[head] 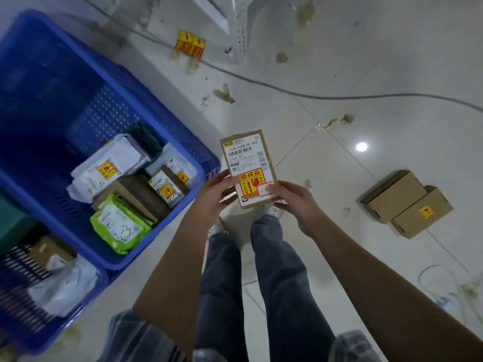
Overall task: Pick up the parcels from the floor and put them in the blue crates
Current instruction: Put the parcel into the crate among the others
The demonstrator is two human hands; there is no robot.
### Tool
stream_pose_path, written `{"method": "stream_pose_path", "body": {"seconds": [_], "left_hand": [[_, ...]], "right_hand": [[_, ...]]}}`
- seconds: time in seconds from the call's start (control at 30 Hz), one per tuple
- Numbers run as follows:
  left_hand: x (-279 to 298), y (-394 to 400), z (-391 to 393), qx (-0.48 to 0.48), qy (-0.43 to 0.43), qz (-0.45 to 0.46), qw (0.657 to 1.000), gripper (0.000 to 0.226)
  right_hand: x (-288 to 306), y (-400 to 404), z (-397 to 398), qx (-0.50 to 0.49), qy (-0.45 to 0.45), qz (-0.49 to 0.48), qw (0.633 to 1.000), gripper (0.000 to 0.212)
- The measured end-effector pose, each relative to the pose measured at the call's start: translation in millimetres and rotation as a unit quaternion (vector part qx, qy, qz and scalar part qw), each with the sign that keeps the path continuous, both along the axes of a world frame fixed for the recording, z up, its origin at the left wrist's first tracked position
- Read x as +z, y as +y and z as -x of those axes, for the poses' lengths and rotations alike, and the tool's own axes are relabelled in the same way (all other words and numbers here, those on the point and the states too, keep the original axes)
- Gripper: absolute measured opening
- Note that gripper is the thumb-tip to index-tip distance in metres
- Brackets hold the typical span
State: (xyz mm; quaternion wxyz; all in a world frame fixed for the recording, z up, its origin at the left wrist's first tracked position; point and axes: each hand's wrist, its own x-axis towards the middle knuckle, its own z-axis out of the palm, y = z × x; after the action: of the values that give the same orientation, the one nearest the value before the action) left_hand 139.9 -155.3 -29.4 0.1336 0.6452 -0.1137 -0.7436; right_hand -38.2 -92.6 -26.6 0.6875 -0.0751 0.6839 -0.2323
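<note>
I hold a small flat cardboard parcel [247, 163] with a white shipping label and a yellow-red fragile sticker in front of me, above my feet. My left hand [217, 197] grips its lower left edge and my right hand [295, 202] grips its lower right corner, thumb on the label. A large blue crate [125, 82] stands on the floor to the left and holds several parcels: white bags, a green bag and brown boxes. A second blue crate [86, 291] at lower left holds more parcels. Two brown cardboard boxes [407, 203] lie on the floor to the right.
A grey cable [313, 95] runs across the white tiled floor beyond the parcel. A white perforated frame [241, 30] stands at the top. A yellow-red sticker strip [190, 45] lies near it. Thin wires [444, 288] curl on the floor at lower right.
</note>
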Motion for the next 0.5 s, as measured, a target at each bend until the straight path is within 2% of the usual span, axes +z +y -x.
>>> {"method": "stream_pose_path", "body": {"seconds": [0.13, 0.27, 0.5], "left_hand": [[-10, 19, -60, 0.081, -0.020, 0.024, 0.996, 0.022], [-14, 39, -124, 0.140, -0.017, 0.016, 0.990, 0.030], [-21, 51, -181, 0.275, -0.052, -0.012, 0.960, 0.035]], "right_hand": [[-14, -8, -48, 0.128, 0.025, 0.012, 0.991, 0.053], [-10, -22, -106, 0.248, 0.030, 0.058, 0.967, 0.049], [-13, -48, -204, 0.348, 0.032, 0.108, 0.931, 0.059]]}}
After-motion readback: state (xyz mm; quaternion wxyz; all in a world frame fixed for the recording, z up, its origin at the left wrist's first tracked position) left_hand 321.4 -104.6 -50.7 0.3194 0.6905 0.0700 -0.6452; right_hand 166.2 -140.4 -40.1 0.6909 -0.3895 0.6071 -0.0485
